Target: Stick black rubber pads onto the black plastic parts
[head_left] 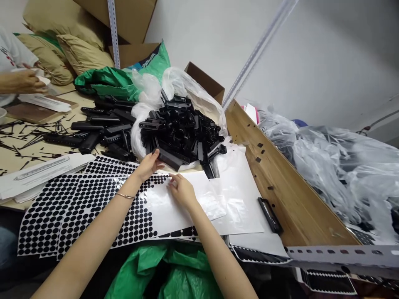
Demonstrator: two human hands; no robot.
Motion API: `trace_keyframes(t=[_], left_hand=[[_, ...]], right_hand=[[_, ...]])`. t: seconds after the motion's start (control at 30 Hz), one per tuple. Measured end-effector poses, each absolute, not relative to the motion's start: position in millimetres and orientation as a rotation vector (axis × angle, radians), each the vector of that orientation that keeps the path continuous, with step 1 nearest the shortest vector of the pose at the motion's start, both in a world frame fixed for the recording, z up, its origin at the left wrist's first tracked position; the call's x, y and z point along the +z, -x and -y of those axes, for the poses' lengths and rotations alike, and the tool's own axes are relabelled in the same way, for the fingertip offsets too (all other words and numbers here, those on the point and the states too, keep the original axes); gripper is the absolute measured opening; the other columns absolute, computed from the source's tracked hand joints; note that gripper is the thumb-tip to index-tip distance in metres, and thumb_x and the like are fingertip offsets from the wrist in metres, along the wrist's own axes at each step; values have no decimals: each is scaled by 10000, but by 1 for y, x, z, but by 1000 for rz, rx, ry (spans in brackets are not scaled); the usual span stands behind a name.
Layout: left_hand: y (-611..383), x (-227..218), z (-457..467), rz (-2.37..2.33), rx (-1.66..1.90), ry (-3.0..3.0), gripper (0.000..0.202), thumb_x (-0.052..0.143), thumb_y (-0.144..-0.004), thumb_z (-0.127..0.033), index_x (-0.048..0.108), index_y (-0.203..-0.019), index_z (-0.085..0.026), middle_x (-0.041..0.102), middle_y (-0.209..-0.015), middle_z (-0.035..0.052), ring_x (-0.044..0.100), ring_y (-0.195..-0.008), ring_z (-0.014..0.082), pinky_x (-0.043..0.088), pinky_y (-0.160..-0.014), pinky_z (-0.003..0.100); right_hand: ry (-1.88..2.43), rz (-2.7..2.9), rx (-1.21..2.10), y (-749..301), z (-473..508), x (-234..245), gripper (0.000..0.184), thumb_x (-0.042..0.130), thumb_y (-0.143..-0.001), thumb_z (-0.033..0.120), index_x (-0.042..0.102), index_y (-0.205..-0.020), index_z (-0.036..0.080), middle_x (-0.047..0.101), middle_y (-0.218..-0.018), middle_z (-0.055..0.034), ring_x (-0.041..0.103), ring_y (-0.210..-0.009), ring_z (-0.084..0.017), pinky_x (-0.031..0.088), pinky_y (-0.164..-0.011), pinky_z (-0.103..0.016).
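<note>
My left hand [149,165] is closed around the near end of a long black plastic part [170,159], thumb on top, at the front of a heap of similar black parts [183,128]. Just below and to the right, my right hand [182,190] has its fingertips pinched together above a white sheet of round black stickers [134,220]. Those fingertips are at the end of a row of stickers; whatever is between them is too small to make out. The sheet's right side is bare white backing. More sticker sheets [46,216] lie beneath it on the left.
Clear plastic bagging [140,133] surrounds the heap. Loose black parts [90,126] and thin black strips [28,139] lie left. A wooden board [280,195] and perforated metal rail [336,255] border the right. A green sack [187,270] hangs below. Another person's hand [26,82] holds something white.
</note>
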State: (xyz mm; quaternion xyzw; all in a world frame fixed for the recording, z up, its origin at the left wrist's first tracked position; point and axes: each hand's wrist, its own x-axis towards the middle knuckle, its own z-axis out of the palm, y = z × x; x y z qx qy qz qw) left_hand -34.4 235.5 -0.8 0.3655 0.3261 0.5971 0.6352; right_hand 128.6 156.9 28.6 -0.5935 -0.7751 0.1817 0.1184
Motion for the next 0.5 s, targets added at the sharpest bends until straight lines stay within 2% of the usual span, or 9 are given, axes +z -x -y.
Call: trace_keyframes(t=[0.07, 0.23, 0.4, 0.5], left_hand=[[38, -6, -230, -640, 1256, -675, 492, 814, -582, -594, 614, -726, -168, 650, -675, 6, 611, -586, 120, 505, -546, 227], [36, -1, -225, -453, 1278, -606, 390, 914, -557, -266, 631, -812, -185, 698, -764, -17, 665, -676, 110, 554, -654, 213], [31, 5, -225, -444, 1230, -623, 363, 909, -564, -291, 627, -773, -199, 659, -656, -55, 631, -586, 98, 570, -645, 259], [28, 4, -226, -485, 1259, -569, 357, 903, -577, -296, 634, -800, -221, 694, -725, -51, 668, -662, 115, 579, -695, 283]], right_hand=[[1718, 2311, 475, -126, -167, 18, 305, 509, -935, 305, 656, -1194, 237, 679, -1158, -57, 661, -933, -192, 457, -738, -271], [1657, 2267, 537, -127, -171, 8, 269, 514, -946, 348, 678, -1149, 281, 714, -1003, -8, 666, -868, -162, 440, -721, -249], [1761, 2247, 574, -121, -175, 11, 248, 516, -943, 353, 636, -1146, 279, 745, -995, -6, 676, -897, -202, 438, -770, -290], [1798, 2311, 557, -116, -179, 10, 245, 474, -958, 318, 624, -1138, 246, 744, -1051, -44, 682, -914, -233, 434, -757, -311]])
